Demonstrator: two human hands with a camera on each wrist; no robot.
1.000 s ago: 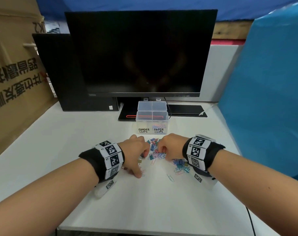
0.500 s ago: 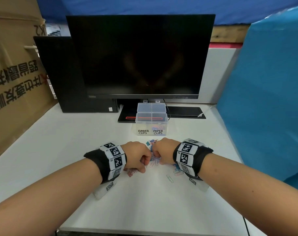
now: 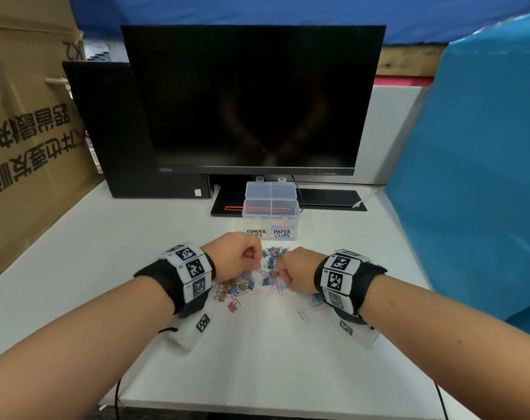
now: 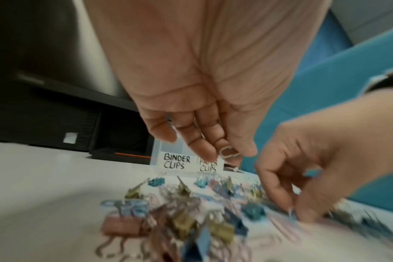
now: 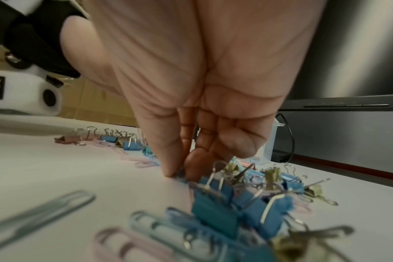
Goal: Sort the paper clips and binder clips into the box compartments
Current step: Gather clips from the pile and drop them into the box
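Note:
A mixed pile of coloured binder clips and paper clips (image 3: 270,269) lies on the white table in front of a clear box (image 3: 271,204) labelled BINDER CLIPS and PAPER CLIPS. My left hand (image 3: 253,256) is raised just above the pile's left side. In the left wrist view its curled fingers (image 4: 230,156) pinch a small clip (image 4: 228,152) with a silver wire loop. My right hand (image 3: 283,280) is down at the pile's right side. Thumb and forefinger (image 5: 178,174) pinch a small blue clip against the table; what kind of clip it is stays hidden.
A lone silver paper clip (image 3: 302,315) lies nearer me, right of centre. A dark monitor (image 3: 254,98) and its base (image 3: 227,206) stand behind the box. A black tower (image 3: 106,131) and a cardboard carton (image 3: 24,131) stand left. A blue sheet (image 3: 485,147) stands right.
My left hand has lifted off the table into a fist and moved a little toward the box. My right hand stays low at the pile.

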